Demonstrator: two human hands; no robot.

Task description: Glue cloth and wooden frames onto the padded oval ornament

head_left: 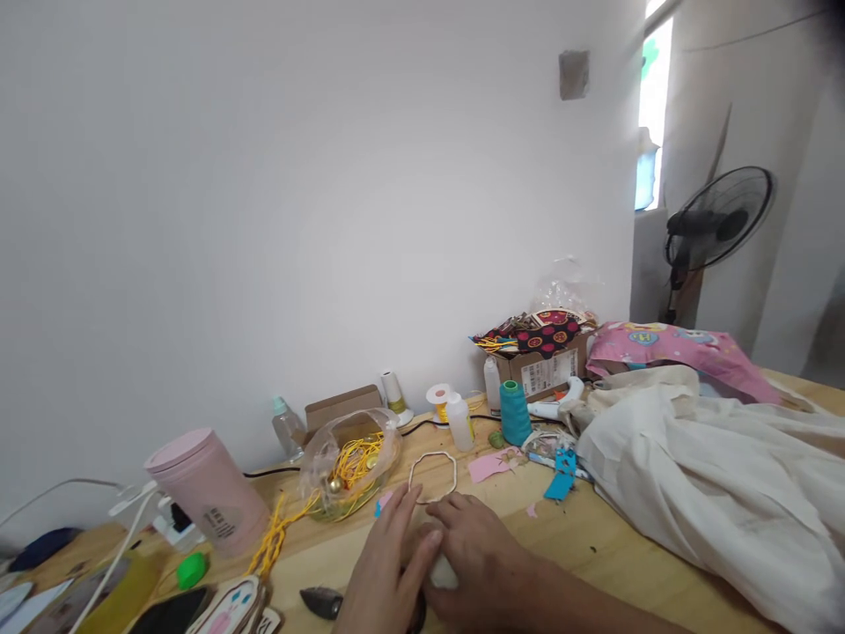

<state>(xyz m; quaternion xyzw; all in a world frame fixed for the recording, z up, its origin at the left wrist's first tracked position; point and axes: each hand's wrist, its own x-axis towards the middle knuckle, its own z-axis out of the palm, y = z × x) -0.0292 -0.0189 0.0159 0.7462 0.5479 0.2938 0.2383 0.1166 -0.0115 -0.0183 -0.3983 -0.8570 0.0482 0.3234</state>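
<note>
My left hand (385, 563) and my right hand (481, 555) are close together low over the table. Between them a small pale piece (444, 572) shows in part; its kind I cannot make out. My left hand has its fingers extended along the piece's side, with the thumb over it. The right hand's fingers are curled around its other side. Just beyond my fingertips lies a thin, pale outline frame (434, 456), which the fingertips nearly touch. A dark-bladed tool (321, 602) lies left of my left hand, its other end hidden.
Behind stand a squeeze bottle (460, 423), a teal thread cone (515, 414) and a cardboard box (547, 374). Leftward are a bag of yellow cord (353, 462), a pink canister (208, 493) and a green cap (191, 571). White cloth (713, 475) covers the right side.
</note>
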